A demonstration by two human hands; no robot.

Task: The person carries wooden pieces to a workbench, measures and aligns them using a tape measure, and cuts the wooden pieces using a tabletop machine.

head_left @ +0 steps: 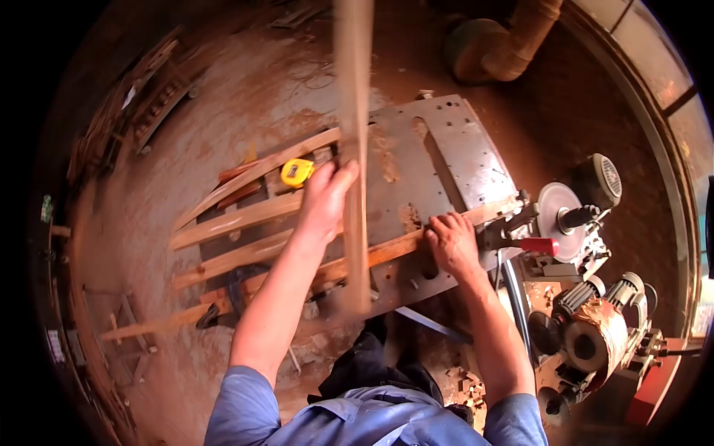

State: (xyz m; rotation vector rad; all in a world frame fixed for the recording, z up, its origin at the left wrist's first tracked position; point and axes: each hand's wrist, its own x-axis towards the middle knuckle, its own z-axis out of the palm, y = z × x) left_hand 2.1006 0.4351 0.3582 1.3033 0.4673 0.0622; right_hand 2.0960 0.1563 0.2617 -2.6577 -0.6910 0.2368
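Observation:
My left hand (327,197) is wrapped round a long wooden board (355,97), which stands out blurred across the middle of the view. My right hand (454,238) rests with bent fingers on a long wooden strip (398,247) lying across the metal machine table (476,149); its fingers press on the strip near the table's right side. Just left of my left hand, a yellow tape measure (297,172) lies by several wooden pieces (238,223). A red handle (539,245) is to the right of my right hand.
A round pale disc (556,212) and a motor (597,181) stand at the right, with more machinery (595,342) below. A large duct (517,52) is at the top right. Stacked timber (141,104) lies at the upper left, and wood scraps (468,390) lie on the floor.

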